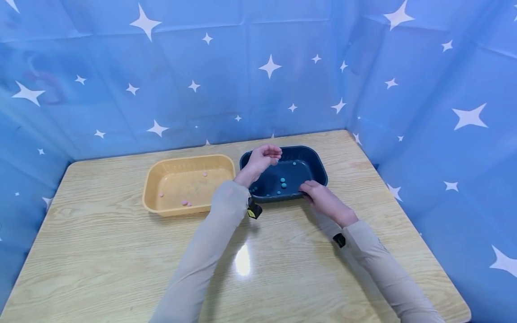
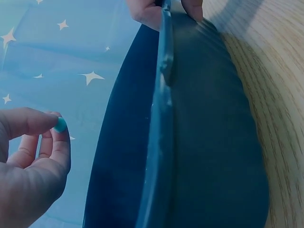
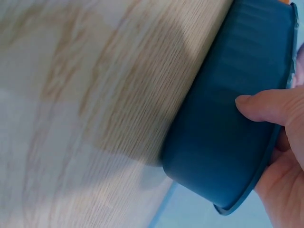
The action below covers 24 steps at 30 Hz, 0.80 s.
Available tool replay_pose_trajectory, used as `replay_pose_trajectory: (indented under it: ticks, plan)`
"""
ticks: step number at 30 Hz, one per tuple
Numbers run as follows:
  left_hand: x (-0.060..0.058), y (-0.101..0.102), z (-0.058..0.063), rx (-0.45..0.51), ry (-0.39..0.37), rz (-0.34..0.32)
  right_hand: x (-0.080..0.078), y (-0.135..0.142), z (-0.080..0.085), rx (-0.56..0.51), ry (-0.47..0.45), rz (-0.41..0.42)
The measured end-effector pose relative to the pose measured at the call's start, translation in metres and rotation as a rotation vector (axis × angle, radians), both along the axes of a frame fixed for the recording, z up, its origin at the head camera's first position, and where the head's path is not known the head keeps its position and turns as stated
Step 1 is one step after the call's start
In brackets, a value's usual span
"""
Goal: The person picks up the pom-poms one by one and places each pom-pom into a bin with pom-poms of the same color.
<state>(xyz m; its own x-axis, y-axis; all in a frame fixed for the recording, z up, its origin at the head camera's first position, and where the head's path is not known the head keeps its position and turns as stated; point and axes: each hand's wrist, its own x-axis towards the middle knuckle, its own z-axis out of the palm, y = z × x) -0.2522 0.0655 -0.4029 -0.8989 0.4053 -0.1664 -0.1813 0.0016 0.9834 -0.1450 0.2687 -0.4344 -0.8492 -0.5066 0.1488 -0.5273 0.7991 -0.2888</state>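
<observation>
Between thumb and fingertip, my left hand [image 1: 261,160] pinches a small round teal piece [image 2: 60,125]. That hand is raised over the left part of a dark blue plastic tray [image 1: 300,172]. My right hand [image 1: 324,201] grips the tray's near rim toward its right corner. In the right wrist view the thumb [image 3: 259,107] presses the outer wall, with the other fingers over the rim on the inside. Several teal pieces [image 1: 284,185] lie scattered on the tray's floor, a few of them near the left forearm.
A yellow tray [image 1: 188,210] stands to the left of the blue one, with several small pink pieces [image 1: 184,202] in it. Both trays are on a light wooden table [image 1: 101,251]. A blue curtain with white stars [image 1: 226,80] hangs behind and at the sides.
</observation>
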Motion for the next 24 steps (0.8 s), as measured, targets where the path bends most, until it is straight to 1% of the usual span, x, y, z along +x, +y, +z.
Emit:
replay_pose_trajectory:
  ticks: [5,12,20,24]
  plan:
    - [-0.0009,-0.0004,-0.0035,0.005,-0.008,0.013,-0.0004,-0.0005,0.0004,0.006,-0.006,-0.007]
    - [-0.0012,-0.0038,-0.0085,-0.040,-0.004,0.039,-0.0002,-0.0011,-0.0004,0.020,-0.018,-0.018]
    - [-0.0021,-0.0047,-0.0091,-0.036,-0.003,0.065,0.0009,-0.0017,-0.0002,0.017,0.012,-0.011]
    - [-0.0001,-0.0068,-0.0081,-0.041,0.015,0.084,0.0010,-0.0017,0.0002,0.015,0.024,-0.004]
